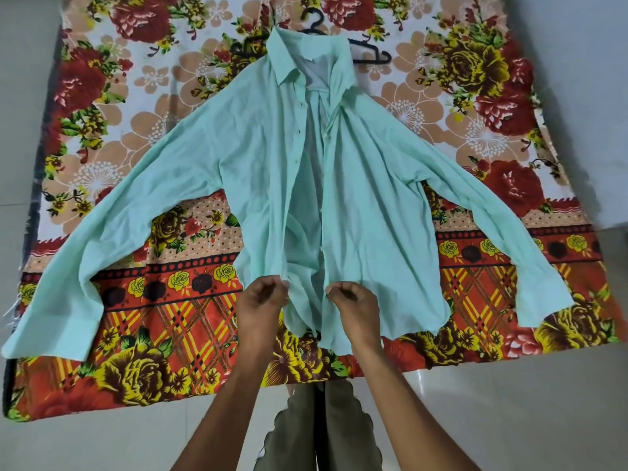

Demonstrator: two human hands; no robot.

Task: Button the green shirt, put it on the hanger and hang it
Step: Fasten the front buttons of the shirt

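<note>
The pale green shirt (367, 198) lies spread on a flowered bed sheet (153, 300), front open, sleeves stretched out to both sides. A black plastic hanger (368, 51) lies beyond the collar, partly under it. My left hand (261, 307) pinches the lower edge of the left front panel, the one with the dark buttonholes. My right hand (351, 305) pinches the lower edge of the right front panel. The two edges are apart, with the shirt's inside showing between them.
The sheet covers a low mattress on a pale tiled floor (509, 419). My legs in olive trousers (326, 426) stand at the mattress's near edge. A pale wall (584, 96) rises at the right.
</note>
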